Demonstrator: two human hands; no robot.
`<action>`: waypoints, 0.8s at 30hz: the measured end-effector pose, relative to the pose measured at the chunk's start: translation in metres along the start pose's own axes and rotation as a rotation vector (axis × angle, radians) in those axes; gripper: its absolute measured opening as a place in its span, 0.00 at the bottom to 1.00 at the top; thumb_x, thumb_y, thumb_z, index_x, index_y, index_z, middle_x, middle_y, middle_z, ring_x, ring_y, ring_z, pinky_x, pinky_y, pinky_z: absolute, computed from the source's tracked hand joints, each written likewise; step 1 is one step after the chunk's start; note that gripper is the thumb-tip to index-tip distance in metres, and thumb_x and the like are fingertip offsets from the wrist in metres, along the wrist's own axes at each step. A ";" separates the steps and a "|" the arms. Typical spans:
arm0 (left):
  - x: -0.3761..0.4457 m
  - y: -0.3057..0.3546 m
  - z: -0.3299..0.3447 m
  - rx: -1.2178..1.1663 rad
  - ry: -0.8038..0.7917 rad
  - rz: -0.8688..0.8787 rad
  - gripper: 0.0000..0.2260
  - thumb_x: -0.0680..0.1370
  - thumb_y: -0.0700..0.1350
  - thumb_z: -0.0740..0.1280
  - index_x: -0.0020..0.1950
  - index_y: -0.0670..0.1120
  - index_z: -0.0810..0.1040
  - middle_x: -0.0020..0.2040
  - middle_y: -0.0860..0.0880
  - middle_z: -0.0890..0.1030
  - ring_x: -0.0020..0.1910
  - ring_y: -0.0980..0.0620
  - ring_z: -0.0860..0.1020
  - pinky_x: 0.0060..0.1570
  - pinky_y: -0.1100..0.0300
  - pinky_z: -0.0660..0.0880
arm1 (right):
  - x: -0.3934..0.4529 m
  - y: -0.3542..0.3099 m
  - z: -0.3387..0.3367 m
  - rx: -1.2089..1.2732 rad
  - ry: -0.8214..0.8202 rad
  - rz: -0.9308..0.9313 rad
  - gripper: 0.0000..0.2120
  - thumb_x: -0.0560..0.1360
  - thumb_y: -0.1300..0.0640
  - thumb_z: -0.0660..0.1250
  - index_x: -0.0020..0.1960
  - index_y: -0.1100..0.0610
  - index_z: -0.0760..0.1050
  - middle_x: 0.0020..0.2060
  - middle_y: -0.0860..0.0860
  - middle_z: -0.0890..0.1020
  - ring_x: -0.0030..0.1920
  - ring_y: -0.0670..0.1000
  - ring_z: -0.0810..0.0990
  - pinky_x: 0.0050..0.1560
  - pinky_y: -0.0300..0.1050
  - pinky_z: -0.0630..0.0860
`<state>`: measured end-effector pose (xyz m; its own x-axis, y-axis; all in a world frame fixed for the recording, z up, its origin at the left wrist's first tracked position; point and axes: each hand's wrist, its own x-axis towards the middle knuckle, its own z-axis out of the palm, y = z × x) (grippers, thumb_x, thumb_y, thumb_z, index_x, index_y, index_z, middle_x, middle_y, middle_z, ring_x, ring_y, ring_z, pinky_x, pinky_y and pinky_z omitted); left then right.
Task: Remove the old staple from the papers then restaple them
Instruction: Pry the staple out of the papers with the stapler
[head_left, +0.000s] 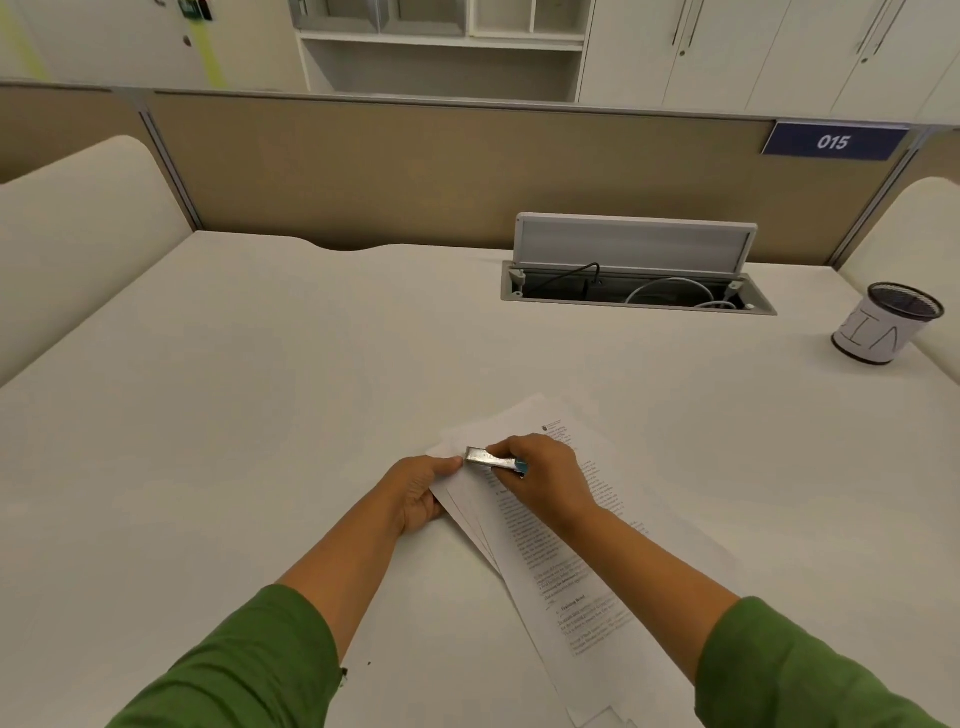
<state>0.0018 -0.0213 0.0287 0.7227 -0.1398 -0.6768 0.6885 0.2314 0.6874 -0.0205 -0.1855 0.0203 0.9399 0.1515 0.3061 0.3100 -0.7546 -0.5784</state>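
The left hand (420, 493) pinches the left edge of the papers (561, 551), which lie fanned on the desk (260, 389). Just right of it, over their top corner, the right hand (545, 475) closes around a stapler (493, 460).

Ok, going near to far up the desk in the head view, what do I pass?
Green sleeves → left hand pinning the papers → stapler in the right hand → open cable tray → beige partition → white cabinets.

The desk (234, 415) lies open leftward; cable box (636, 288) and pen cup (883, 325) apparently block far right.
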 end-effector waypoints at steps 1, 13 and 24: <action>0.001 0.000 0.000 0.000 -0.002 0.004 0.16 0.76 0.35 0.65 0.64 0.35 0.72 0.45 0.40 0.80 0.41 0.44 0.79 0.46 0.49 0.77 | 0.001 0.001 -0.001 0.022 -0.005 0.020 0.09 0.71 0.57 0.71 0.51 0.55 0.82 0.44 0.50 0.85 0.43 0.48 0.80 0.43 0.36 0.73; 0.001 0.000 0.000 -0.018 0.008 0.004 0.17 0.77 0.34 0.64 0.66 0.35 0.71 0.57 0.35 0.78 0.52 0.39 0.78 0.53 0.43 0.74 | -0.005 -0.002 0.014 0.654 0.086 0.563 0.10 0.66 0.59 0.76 0.46 0.50 0.81 0.40 0.45 0.82 0.40 0.43 0.80 0.37 0.29 0.74; 0.005 0.001 -0.004 -0.045 -0.033 -0.034 0.19 0.77 0.33 0.63 0.68 0.35 0.69 0.53 0.37 0.79 0.56 0.40 0.76 0.58 0.41 0.72 | -0.007 0.034 -0.018 0.561 0.320 0.725 0.07 0.66 0.54 0.74 0.43 0.51 0.80 0.42 0.49 0.82 0.44 0.50 0.80 0.48 0.44 0.78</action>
<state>0.0062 -0.0182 0.0250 0.7008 -0.1797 -0.6903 0.7101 0.2685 0.6509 -0.0187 -0.2234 0.0119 0.8721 -0.4734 -0.1239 -0.2281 -0.1692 -0.9588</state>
